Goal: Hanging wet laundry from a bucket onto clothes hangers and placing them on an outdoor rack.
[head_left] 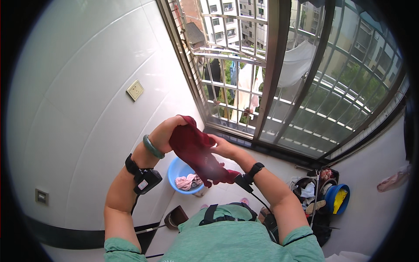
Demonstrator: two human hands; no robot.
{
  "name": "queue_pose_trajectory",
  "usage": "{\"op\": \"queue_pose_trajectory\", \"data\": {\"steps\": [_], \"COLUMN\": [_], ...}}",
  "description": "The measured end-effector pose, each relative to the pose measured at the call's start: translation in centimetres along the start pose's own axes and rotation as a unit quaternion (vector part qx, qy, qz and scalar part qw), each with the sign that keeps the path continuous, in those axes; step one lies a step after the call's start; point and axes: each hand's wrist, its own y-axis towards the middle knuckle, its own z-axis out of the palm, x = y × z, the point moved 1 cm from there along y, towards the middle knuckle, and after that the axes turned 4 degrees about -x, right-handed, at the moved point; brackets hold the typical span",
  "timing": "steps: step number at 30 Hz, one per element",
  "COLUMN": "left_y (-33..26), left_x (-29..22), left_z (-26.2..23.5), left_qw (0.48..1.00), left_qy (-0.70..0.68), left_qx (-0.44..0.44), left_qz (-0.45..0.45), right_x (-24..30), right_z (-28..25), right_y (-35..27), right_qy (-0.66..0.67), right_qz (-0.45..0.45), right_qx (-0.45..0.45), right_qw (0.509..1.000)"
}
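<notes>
A dark red garment [194, 150] is held up in front of me, bunched at the top, its lower end hanging toward my right forearm. My left hand [174, 124] goes into or behind its upper left part, and the cloth hides those fingers. At the right edge of the cloth, my right hand [221, 147] grips it with the thumb and fingers. Below the garment stands a light blue bucket [171, 179] with pink cloth [187, 181] in it, partly covered from view.
A barred window [231, 87] fills the area ahead, with laundry [246, 91] hanging outside. White tiled wall [87, 87] runs along my left. A brown dustpan [176, 217] lies near my left side. At the right stand a blue basin [342, 198] and piled shoes.
</notes>
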Motion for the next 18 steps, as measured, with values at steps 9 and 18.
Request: {"op": "queue_pose_trajectory", "data": {"steps": [9, 18], "left_y": [-3.8, -5.4], "left_x": [0.4, 1.4], "left_z": [-2.2, -5.7], "left_qw": [1.000, 0.959], "left_qy": [0.000, 0.228], "left_qx": [0.015, -0.153], "left_qz": [0.000, 0.066], "right_x": [-0.4, 10.3], "right_z": [-3.3, -8.0], "right_y": [-6.0, -11.2], "right_qy": [0.056, -0.080], "right_qz": [0.054, -0.004], "right_qx": [-0.054, -0.216], "right_qw": [0.996, 0.973]}}
